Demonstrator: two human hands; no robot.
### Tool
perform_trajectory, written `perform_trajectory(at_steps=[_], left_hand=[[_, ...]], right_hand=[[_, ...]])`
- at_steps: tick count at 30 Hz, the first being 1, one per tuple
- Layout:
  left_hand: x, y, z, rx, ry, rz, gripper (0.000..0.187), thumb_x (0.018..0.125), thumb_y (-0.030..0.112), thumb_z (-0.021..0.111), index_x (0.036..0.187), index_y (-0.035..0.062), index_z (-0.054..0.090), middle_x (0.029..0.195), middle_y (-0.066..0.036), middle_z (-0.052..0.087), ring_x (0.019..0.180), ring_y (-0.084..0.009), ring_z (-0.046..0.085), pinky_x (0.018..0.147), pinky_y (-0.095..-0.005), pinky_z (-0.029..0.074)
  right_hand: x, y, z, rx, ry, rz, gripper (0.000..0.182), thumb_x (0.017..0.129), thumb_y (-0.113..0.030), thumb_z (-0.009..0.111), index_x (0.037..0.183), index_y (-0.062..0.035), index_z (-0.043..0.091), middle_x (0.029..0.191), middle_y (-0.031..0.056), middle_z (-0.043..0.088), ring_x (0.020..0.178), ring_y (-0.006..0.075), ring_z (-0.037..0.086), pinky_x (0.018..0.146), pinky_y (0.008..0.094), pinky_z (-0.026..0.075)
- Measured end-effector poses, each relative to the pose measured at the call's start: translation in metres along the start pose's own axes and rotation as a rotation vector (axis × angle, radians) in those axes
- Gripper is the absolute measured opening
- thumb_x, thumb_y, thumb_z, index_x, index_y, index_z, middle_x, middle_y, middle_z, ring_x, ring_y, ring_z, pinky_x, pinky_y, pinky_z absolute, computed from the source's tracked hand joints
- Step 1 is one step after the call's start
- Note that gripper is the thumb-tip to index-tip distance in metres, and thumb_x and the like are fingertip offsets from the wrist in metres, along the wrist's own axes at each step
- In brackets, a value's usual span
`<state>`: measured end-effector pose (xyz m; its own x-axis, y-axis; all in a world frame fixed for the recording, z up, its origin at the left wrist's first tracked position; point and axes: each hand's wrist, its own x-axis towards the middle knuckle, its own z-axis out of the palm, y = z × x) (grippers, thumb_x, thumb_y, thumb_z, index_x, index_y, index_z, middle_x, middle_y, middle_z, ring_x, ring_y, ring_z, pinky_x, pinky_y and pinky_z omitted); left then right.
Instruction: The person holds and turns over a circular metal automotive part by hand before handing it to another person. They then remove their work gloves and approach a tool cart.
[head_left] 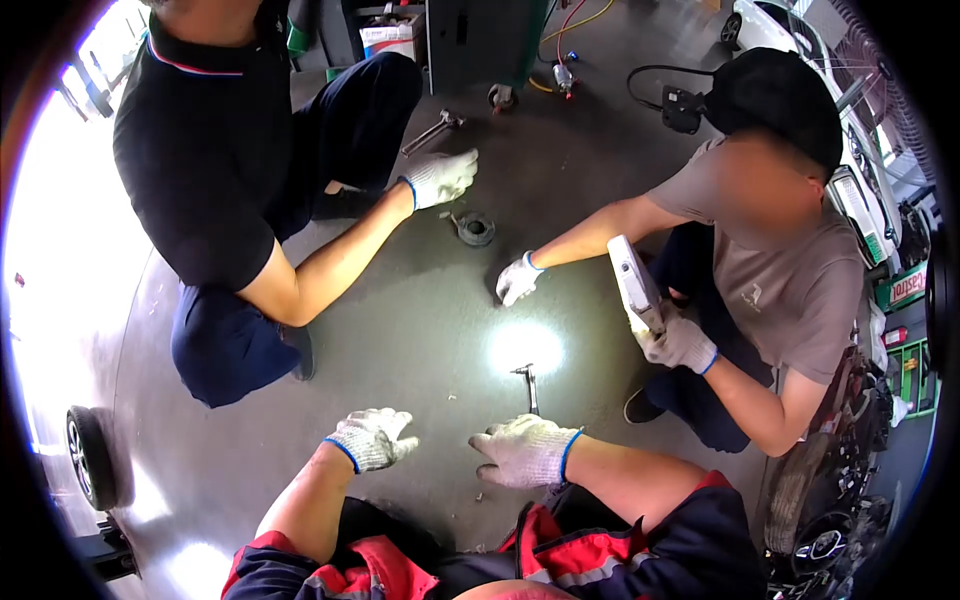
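Note:
My left hand (372, 440), in a white knit glove with a blue cuff, is held above the floor with fingers and thumb apart and nothing in it. My right hand (527, 450), gloved alike, has its fingers loosely spread towards the left. Just beyond it lies a ratchet wrench (532, 385), its handle end close behind the glove; I see no grip on it. A bright patch of light falls on the floor by the ratchet's head. Farther off, a round metal part (472, 229) rests on the floor.
Two people crouch opposite. A gloved hand (443, 180) of the left one hovers near another wrench (433, 133). The right one's hand (682, 342) holds a pale rectangular case (636, 285). A wheel (90, 457) stands at left; car parts and a tyre (797, 492) are at right.

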<state>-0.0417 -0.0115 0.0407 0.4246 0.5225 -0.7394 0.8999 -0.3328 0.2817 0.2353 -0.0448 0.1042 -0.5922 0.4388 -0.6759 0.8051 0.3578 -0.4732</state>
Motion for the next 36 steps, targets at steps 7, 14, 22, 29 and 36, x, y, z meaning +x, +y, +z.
perform_trajectory(at_steps=[7,14,22,29,36], left_hand=[[-0.001,-0.001,0.003,-0.015,0.007,0.012,0.062,0.106,0.053,0.055,0.15,0.0094,0.059,0.15,-0.02,0.062,0.139,-0.0398,0.058,0.117,-0.0484,0.046],[-0.001,-0.002,0.006,-0.005,0.027,0.018,0.062,0.105,0.053,0.055,0.149,0.009,0.06,0.15,-0.021,0.062,0.139,-0.0396,0.059,0.117,-0.0478,0.047],[-0.004,0.001,0.004,0.0,0.04,0.015,0.062,0.105,0.053,0.055,0.149,0.0093,0.06,0.15,-0.02,0.062,0.139,-0.0393,0.058,0.117,-0.0477,0.047],[-0.003,-0.002,0.009,0.014,0.061,0.027,0.064,0.105,0.053,0.056,0.152,0.0093,0.057,0.15,-0.021,0.062,0.139,-0.0405,0.058,0.117,-0.0482,0.046],[-0.004,0.005,0.0,0.002,-0.004,-0.033,0.065,0.107,0.054,0.054,0.155,0.0105,0.055,0.153,-0.018,0.06,0.141,-0.0378,0.057,0.119,-0.0482,0.046]], right_hand=[[0.001,-0.002,0.0,0.019,-0.016,-0.004,0.051,0.102,-0.042,0.06,0.129,0.0012,0.064,0.123,0.0284,0.071,0.12,0.0455,0.069,0.104,0.0543,0.054],[0.0,-0.001,0.002,0.022,0.0,-0.013,0.05,0.101,-0.041,0.06,0.128,0.0001,0.065,0.123,0.0285,0.072,0.118,0.0457,0.07,0.104,0.0545,0.054],[0.0,-0.003,0.0,0.017,-0.031,0.003,0.051,0.101,-0.041,0.061,0.129,0.0012,0.065,0.124,0.0289,0.072,0.119,0.0449,0.07,0.104,0.0535,0.055],[0.002,0.005,0.008,-0.004,0.023,-0.02,0.055,0.101,-0.043,0.062,0.135,0.0002,0.063,0.118,0.0265,0.073,0.11,0.0445,0.073,0.098,0.0533,0.058],[0.002,0.004,0.004,0.047,0.003,0.002,0.049,0.102,-0.039,0.061,0.125,0.0032,0.065,0.12,0.0276,0.072,0.116,0.0435,0.071,0.103,0.0523,0.055]])
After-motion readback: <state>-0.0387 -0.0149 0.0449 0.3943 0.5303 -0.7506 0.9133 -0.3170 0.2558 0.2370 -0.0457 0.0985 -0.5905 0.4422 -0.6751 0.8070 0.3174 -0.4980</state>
